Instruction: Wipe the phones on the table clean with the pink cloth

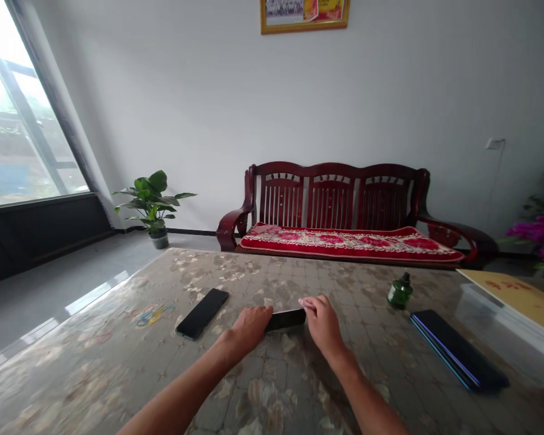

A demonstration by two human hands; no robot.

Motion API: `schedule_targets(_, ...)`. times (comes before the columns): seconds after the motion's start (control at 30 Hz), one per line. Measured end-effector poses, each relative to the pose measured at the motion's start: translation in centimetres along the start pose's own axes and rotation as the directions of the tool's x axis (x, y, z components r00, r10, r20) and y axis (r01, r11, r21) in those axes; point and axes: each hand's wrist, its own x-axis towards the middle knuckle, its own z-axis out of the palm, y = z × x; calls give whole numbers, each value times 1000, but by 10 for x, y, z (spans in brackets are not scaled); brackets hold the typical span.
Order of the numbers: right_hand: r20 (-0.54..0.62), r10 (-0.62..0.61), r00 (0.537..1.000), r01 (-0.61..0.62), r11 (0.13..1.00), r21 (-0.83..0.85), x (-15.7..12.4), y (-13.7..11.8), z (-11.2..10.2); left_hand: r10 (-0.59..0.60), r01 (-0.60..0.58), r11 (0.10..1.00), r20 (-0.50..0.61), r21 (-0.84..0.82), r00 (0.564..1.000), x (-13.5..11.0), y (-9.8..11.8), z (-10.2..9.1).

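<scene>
Between my hands a dark phone point(286, 320) stands tilted on its long edge, low over the tabletop. My left hand point(252, 323) is closed around its left end. At its right end, my right hand point(323, 323) pinches a small pinkish-white wad point(304, 303), perhaps tissue or cloth, against or just beside the upper corner. Whether the right fingers also grip the phone I cannot tell. A second black phone point(203, 313) lies flat to the left of my left hand. Several coloured rubber bands point(150, 315) lie loosely farther left.
A patterned cloth point(263, 399) covers the table. To the right stand a small green bottle point(399, 292), a stack of dark phones or slabs point(457, 350) and a clear plastic box point(494, 329) under a yellow envelope point(517, 296). Beyond the table are a wooden bench point(330, 202) and a potted plant point(156, 205).
</scene>
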Motion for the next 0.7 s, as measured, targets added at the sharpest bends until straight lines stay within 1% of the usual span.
schedule_targets(0.1, -48, 115, 992, -105, 979, 173, -9, 11, 8, 0, 0, 1000, -16, -8, 1000, 5, 21, 9)
schedule_targets(0.17, -67, 166, 984, -147, 963, 227, -16, 18, 13, -3, 3, 1000, -24, -10, 1000, 7, 33, 14)
schedule_targets(0.23, -73, 198, 977, -175, 953, 246, -22, 24, 17, -12, 12, 1000, -30, -5, 999, 9, 38, 17)
schedule_targets(0.3, -71, 218, 973, -192, 945, 265, -25, 28, 18, -14, 14, 1000, -24, -8, 1000, 10, 37, 16)
schedule_targets(0.4, -85, 221, 972, -189, 938, 290, -24, 25, 19, 0, -1, 1000, -22, -26, 1000, 12, 29, 9)
schedule_targets(0.57, -152, 153, 976, -96, 939, 330, -18, 17, 19, 0, -3, 998, -52, -68, 999, 13, 21, 5)
schedule_targets(0.7, -120, 147, 982, -103, 944, 314, -20, 23, 19, -1, -6, 995, -71, -99, 998, 13, 21, 8)
